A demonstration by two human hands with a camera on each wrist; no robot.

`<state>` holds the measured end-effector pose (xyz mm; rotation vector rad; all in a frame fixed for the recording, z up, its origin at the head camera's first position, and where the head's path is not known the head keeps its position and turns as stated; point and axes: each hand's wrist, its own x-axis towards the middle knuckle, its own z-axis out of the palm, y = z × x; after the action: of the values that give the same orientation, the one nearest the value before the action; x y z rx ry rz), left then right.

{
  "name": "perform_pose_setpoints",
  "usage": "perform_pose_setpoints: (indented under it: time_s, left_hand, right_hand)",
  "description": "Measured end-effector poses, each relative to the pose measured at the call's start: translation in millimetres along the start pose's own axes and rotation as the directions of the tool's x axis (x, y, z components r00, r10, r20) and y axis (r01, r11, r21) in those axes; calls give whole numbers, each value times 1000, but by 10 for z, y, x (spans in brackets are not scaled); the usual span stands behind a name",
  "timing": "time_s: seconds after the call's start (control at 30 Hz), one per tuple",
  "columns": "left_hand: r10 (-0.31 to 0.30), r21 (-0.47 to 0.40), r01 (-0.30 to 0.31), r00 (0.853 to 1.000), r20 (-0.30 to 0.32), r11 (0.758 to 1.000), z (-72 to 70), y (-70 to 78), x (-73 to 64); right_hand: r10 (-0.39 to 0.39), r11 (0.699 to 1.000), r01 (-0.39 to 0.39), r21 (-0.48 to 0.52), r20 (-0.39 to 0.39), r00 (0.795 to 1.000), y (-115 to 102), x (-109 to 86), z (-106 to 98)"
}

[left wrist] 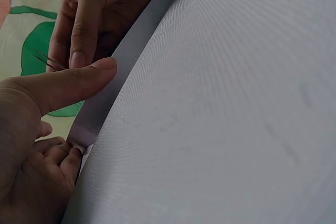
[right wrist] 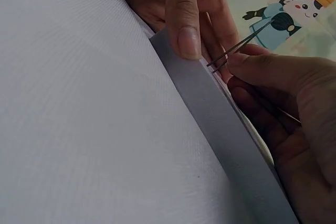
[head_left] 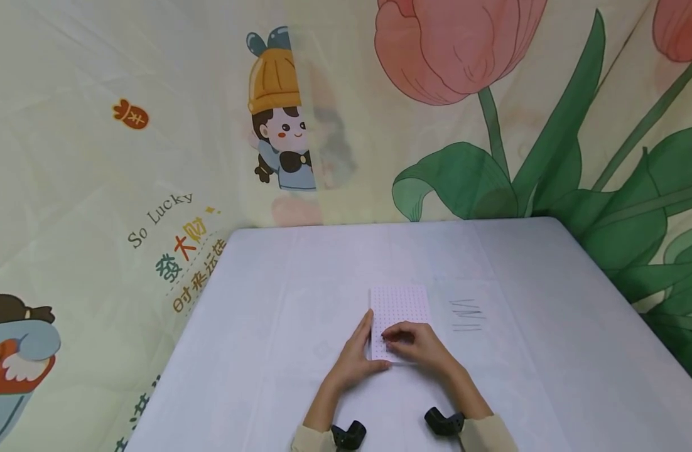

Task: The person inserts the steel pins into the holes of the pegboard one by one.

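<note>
A pale pink-white board (head_left: pixel 399 304) with a grid of small dark dots lies flat on the table. At its near left corner my left hand (head_left: pixel 354 361) holds it, fingers along the left side and thumb against the near edge. The thumb (left wrist: pixel 86 80) presses the board's grey side (left wrist: pixel 105 98) in the left wrist view. Over the board's lower half, my right hand (head_left: pixel 416 345) pinches a thin dark two-pronged pin (right wrist: pixel 239 44), like a hairpin, between thumb and fingertips. Its prongs point toward the left thumb in the right wrist view.
Several thin dark pins (head_left: pixel 466 314) lie in a column right of the board. A white cloth covers the table (head_left: pixel 301 282). Behind it hangs a printed backdrop (head_left: pixel 346 75) with tulips and a cartoon figure. Black wrist cameras (head_left: pixel 348 435) sit at both sleeves.
</note>
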<state>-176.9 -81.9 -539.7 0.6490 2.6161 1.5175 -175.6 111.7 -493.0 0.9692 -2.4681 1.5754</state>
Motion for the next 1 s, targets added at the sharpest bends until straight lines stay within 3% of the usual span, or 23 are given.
perform_pose_setpoints:
  time_s: [0.13, 0.27, 0.4, 0.5, 0.7, 0.8, 0.87, 1.0]
  left_hand:
    - [1, -5, -1, 1000, -2, 1000, -2, 7, 11]
    - [1, -2, -1, 1000, -5, 1000, 0, 17, 13]
    - [-17, 2, 17, 1000, -6, 1000, 3, 43, 11]
    - [-30, 6, 31, 1000, -8, 1000, 8, 57, 10]
    - [-46, 3, 46, 999, -7, 999, 16, 51, 14]
    - [-48, 2, 48, 999, -6, 999, 21, 39, 20]
    - [-48, 1, 48, 999, -6, 999, 19, 33, 19]
    - [-45, 1, 45, 999, -6, 999, 16, 35, 16]
  right_hand:
    - [26, 999, -26, 31, -10, 1000, 84, -6, -29]
    - [126, 989, -117, 87, -110, 986, 292, -53, -105]
    - [193, 981, -189, 42, -291, 937, 486, -159, -345]
    - [192, 969, -238, -68, -402, 895, 596, -286, -580]
    - [187, 916, -336, -217, -511, 839, 783, -563, -913]
    - [199, 879, -384, -283, -515, 834, 854, -634, -977]
    - [218, 859, -406, -312, -493, 842, 876, -649, -987]
    - [233, 860, -394, -325, -438, 868, 885, -648, -989]
